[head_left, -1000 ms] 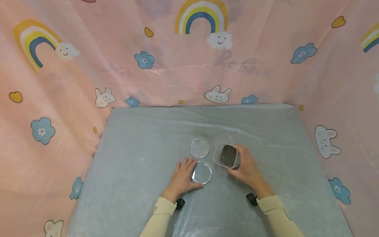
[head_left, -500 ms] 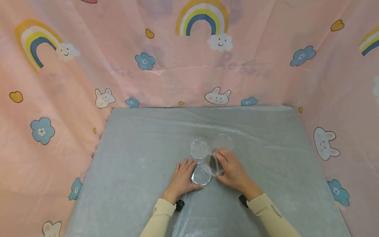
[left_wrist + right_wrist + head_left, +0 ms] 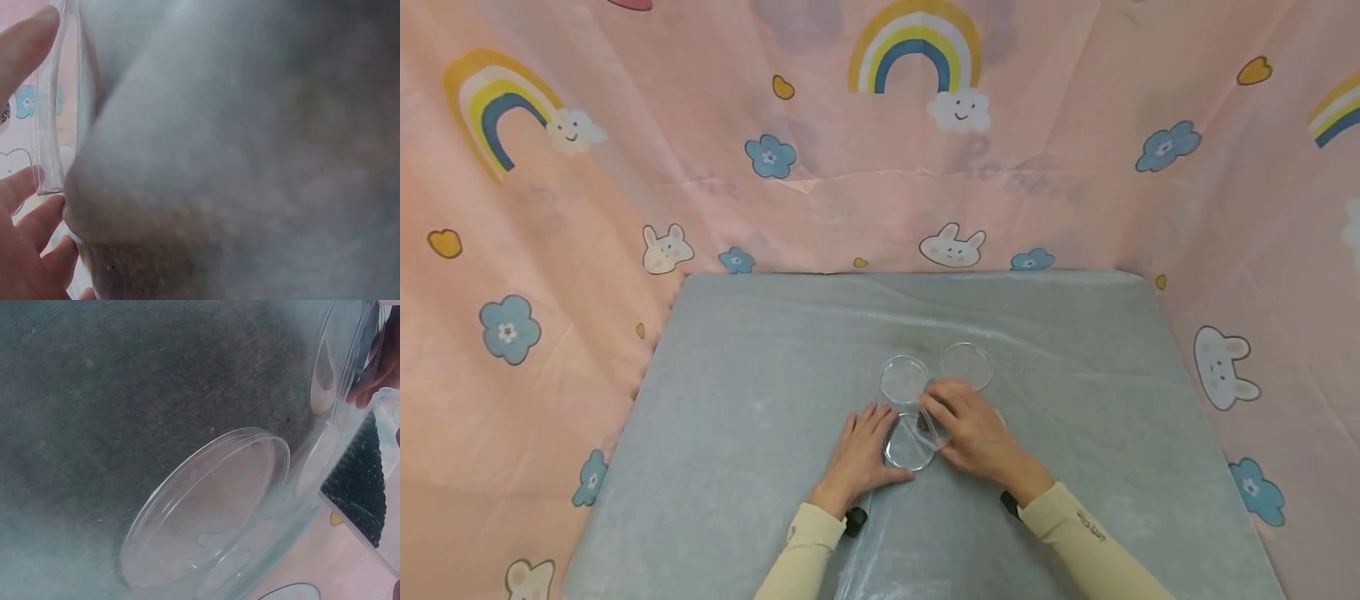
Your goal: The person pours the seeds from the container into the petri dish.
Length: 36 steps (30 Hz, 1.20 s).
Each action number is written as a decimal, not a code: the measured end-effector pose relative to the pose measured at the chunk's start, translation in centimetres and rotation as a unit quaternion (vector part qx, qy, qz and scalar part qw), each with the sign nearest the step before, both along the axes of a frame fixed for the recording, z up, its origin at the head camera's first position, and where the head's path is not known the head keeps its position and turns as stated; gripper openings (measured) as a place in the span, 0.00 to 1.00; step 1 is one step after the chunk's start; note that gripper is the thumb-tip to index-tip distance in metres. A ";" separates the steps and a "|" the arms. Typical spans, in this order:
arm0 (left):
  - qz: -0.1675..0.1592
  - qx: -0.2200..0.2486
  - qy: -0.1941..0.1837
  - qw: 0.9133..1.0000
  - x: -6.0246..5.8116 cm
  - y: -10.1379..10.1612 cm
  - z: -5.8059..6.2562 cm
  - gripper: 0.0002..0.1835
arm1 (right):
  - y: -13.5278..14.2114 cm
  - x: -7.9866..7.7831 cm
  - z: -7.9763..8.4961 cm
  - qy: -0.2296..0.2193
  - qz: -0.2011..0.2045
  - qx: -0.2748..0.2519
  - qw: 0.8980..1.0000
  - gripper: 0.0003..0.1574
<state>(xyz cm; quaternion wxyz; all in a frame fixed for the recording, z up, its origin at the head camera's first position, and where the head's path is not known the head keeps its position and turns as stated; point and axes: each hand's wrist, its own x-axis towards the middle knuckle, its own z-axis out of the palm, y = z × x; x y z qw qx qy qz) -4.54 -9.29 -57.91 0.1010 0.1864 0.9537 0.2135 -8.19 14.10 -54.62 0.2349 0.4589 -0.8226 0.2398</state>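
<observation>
My left hand steadies a clear petri dish on the table, thumb and fingertips at opposite sides of its rim. In the left wrist view, the thumb and fingers also meet the rim of this dish. My right hand grips a clear plastic box, tilted left over that dish. Dark granules lie inside the box, banked against one side in the right wrist view. Whether any granules have dropped into the dish, I cannot tell.
Behind the hands, two more clear round dishes lie flat: one at the left, one at the right. Another clear rim peeks out behind the right hand. A pink patterned curtain borders the grey-covered table.
The right hand has carried the box leftward from beside the dish and tipped it over the dish. The left hand has stayed in place on the dish.
</observation>
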 end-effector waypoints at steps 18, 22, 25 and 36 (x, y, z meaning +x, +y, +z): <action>0.001 -0.003 0.008 1.000 -0.1 0.0 -0.2 0.54 | -0.4 0.7 0.8 -0.009 -0.017 0.075 0.997 0.46; 0.002 -0.005 0.008 1.000 -0.1 0.0 -0.3 0.54 | -0.5 0.8 1.0 -0.006 -0.016 0.079 0.997 0.46; 0.003 -0.005 0.008 1.000 -0.1 0.0 -0.3 0.54 | -0.6 0.8 1.1 -0.005 -0.015 0.082 0.996 0.47; 0.002 -0.004 0.008 1.000 -0.1 0.1 -0.2 0.54 | -0.5 0.8 1.1 0.002 -0.013 0.084 0.996 0.48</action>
